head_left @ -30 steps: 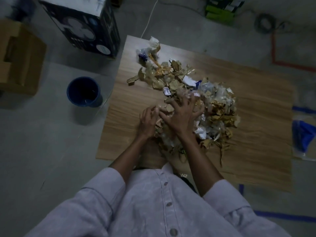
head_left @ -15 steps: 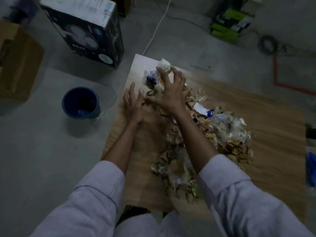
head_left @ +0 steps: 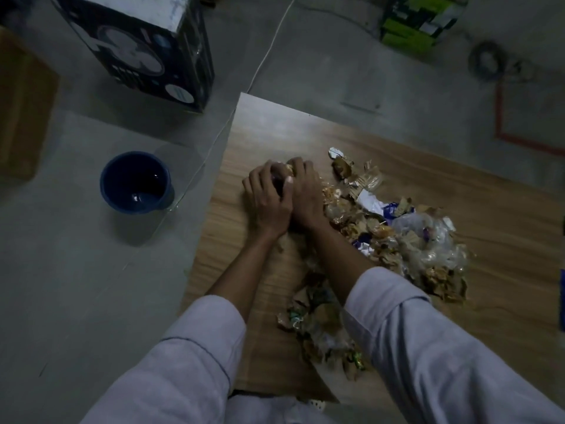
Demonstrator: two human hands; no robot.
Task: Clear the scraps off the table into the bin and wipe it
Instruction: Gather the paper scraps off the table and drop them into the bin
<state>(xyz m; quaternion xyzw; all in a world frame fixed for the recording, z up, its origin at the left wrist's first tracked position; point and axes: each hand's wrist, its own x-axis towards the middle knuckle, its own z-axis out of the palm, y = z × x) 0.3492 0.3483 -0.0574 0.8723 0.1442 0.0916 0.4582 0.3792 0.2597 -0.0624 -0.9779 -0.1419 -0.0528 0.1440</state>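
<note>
A wooden table (head_left: 458,191) carries a long heap of scraps (head_left: 406,240): torn brown paper, shiny wrappers and clear plastic. A smaller clump of scraps (head_left: 321,325) lies near the front edge, between my forearms. My left hand (head_left: 266,200) and my right hand (head_left: 305,194) are pressed together at the heap's left end, fingers curled round a bunch of scraps that shows between them. On the floor left of the table stands the bin (head_left: 136,182), a round dark blue bucket, upright and open.
A dark printed carton (head_left: 146,50) stands on the floor behind the bin. A brown cardboard box (head_left: 21,111) sits at the far left. A white cable (head_left: 263,59) runs to the table's corner. Green boxes (head_left: 419,22) and red floor tape (head_left: 501,117) lie beyond the table.
Both hands reached to the table's far left corner, then pulled back together, closing round a bunch of scraps. The scraps at that corner are gone from there.
</note>
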